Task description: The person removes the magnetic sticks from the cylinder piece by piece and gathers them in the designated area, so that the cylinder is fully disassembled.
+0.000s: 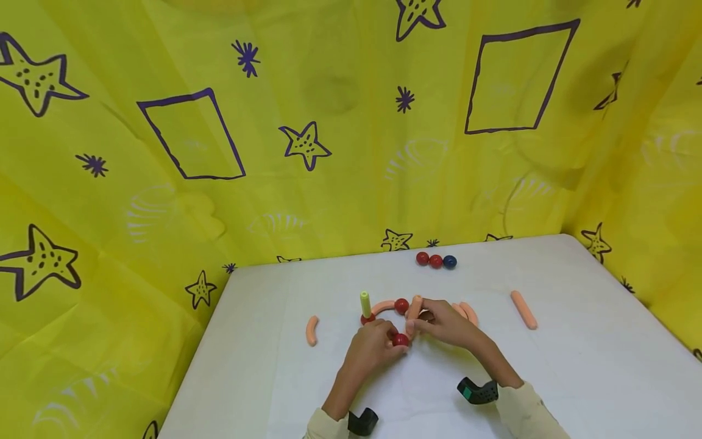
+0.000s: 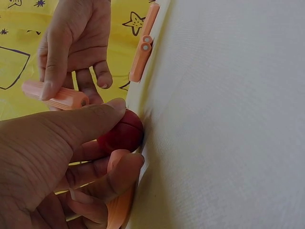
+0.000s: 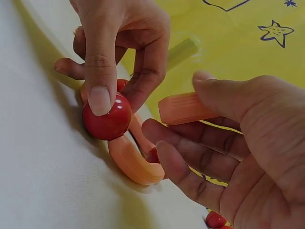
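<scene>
My left hand (image 1: 373, 347) pinches a glossy red ball (image 3: 107, 117) between thumb and fingers, low over the table. A curved orange stick (image 3: 136, 162) runs from this ball toward another red ball (image 1: 401, 306). From there a second curved orange stick (image 1: 382, 306) leads to a third red ball (image 1: 367, 319), on which a light green stick (image 1: 365, 303) stands upright. My right hand (image 1: 446, 324), close beside the left, holds a straight orange stick (image 3: 187, 109) between thumb and fingers. It is tilted above the table, apart from the held ball in the right wrist view.
Two red balls (image 1: 436, 261) and a dark blue ball (image 1: 450, 262) sit at the white table's (image 1: 263, 366) back edge. A curved orange stick (image 1: 312, 330) lies at left, a straight orange stick (image 1: 524, 310) at right. Curved orange sticks (image 1: 469, 313) lie behind my right hand. Yellow curtain (image 1: 340, 207) surrounds the table.
</scene>
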`<action>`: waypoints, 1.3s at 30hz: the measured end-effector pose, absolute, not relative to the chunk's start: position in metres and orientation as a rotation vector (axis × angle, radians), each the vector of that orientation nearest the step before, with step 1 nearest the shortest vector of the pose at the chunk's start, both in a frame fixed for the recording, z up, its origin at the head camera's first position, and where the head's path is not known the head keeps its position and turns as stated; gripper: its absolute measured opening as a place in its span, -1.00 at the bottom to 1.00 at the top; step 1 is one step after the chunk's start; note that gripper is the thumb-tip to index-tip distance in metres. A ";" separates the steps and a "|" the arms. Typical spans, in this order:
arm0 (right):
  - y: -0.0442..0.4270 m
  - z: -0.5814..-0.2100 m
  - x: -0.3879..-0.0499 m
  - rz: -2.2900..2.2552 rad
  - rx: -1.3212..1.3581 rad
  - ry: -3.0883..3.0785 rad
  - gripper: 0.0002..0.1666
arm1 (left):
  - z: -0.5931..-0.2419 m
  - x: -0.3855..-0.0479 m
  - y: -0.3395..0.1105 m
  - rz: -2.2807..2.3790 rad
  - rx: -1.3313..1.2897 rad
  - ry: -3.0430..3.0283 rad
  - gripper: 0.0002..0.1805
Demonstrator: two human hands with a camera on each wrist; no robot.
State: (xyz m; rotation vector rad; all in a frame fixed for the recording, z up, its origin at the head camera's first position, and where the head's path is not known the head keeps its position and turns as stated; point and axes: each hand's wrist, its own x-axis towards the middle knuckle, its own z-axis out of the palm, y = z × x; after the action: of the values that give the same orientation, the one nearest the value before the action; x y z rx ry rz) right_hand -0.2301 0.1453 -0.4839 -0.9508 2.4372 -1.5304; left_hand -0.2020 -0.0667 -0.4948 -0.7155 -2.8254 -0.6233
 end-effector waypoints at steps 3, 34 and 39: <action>0.146 -0.483 -0.229 -1.534 -0.872 2.450 -0.81 | -0.495 -0.201 -0.067 -0.630 -0.716 -2.837 -0.66; 0.251 -0.463 -0.224 -1.447 -0.091 3.104 -0.48 | -0.496 -0.203 -0.066 -0.672 -0.695 -2.841 -0.66; 0.282 -0.470 -0.219 -1.348 0.168 3.131 -0.39 | -0.496 -0.200 -0.066 -0.671 -0.683 -2.861 -0.66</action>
State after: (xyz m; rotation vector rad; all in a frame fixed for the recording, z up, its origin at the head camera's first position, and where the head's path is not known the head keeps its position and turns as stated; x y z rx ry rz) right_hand -0.2186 0.2822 -0.4702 0.1675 3.1305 -1.3483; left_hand -0.2005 -0.0661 -0.4961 -0.6827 -2.8613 -0.6713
